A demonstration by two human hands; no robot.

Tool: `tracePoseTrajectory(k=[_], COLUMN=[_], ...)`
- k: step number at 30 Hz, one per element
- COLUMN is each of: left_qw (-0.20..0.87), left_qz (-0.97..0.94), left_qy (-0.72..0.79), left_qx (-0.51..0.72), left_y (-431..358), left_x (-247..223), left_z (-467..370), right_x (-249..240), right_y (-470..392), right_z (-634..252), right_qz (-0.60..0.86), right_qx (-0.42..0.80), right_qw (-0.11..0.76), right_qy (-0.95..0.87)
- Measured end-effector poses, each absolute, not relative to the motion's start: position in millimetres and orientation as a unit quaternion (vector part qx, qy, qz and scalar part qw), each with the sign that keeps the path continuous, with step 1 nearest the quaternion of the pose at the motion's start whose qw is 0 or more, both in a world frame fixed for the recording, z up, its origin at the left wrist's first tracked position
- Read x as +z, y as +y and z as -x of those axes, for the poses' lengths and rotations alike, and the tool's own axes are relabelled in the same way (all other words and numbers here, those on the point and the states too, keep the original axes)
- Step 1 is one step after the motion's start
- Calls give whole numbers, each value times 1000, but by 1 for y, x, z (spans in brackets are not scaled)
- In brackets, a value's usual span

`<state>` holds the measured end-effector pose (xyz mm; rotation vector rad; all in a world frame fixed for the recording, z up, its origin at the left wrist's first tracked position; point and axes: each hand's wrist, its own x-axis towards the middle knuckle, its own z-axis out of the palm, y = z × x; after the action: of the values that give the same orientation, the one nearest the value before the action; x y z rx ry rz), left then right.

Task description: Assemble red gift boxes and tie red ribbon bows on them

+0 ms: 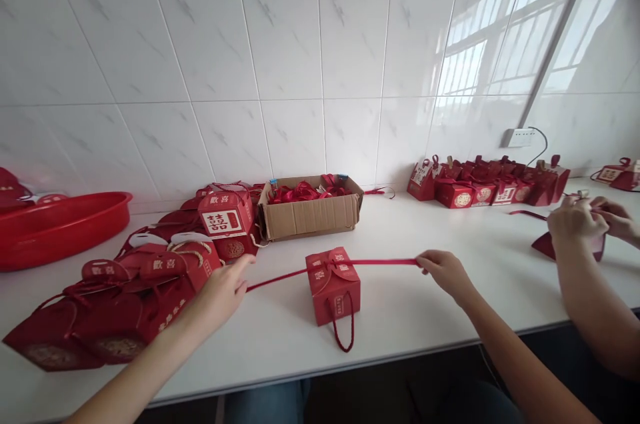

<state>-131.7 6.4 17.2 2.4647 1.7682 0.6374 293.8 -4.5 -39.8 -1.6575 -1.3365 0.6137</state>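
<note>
Red gift box (pixel 334 294) sits between both hands (pixel 231 287), ribbon (pixel 385 262) taut.

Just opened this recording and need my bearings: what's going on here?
The left hand and right hand each hold one end of a red ribbon, pulled out to both sides across the top of a small red box. The box's cord handle hangs down its front. Beside them, a co-worker's hands handle another red box.
</note>
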Motion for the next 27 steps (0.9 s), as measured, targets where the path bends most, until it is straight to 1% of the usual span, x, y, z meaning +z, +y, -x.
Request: tracePoseTrajectory(k=[2, 4, 7, 9, 10, 13, 15, 19, 24, 27], left_qw=[51, 59, 17, 23, 61, 230, 293, 353, 449, 488], left_qz=[-796, -804, -810, -801, -793, -754, -727, -693, -658, -649], left_qy=[574, 563, 540, 528, 523, 506, 506, 522, 510, 497], left_qx=[183, 180, 228, 281, 305, 350, 359, 350, 324, 307], left_y=[5, 7, 10, 11, 11, 9, 8, 11, 15, 15], left_x=[-2, -10, -7, -2, 0, 0, -4, -10, -6, 0], left_z=[138, 135, 118, 100, 90, 61, 46, 33, 32, 33], right_x=[-52, -58, -54, -45, -40, -24, -18, -20, -28, -28], right_y=[-9, -10, -4, 2, 5, 14, 18, 24, 29, 30], right_z=[-300, -301, -294, -283, -275, -245, -225, -198, -192, -193], right_qz=[682, 682, 671, 652, 637, 577, 540, 485, 461, 464], right_qx=[248, 253, 242, 236, 242, 298, 336, 422, 534, 548], right_qw=[417, 394, 394, 409, 413, 403, 390, 364, 346, 342], right_qy=[-548, -562, -580, -594, -604, -645, -666, -674, -618, -606])
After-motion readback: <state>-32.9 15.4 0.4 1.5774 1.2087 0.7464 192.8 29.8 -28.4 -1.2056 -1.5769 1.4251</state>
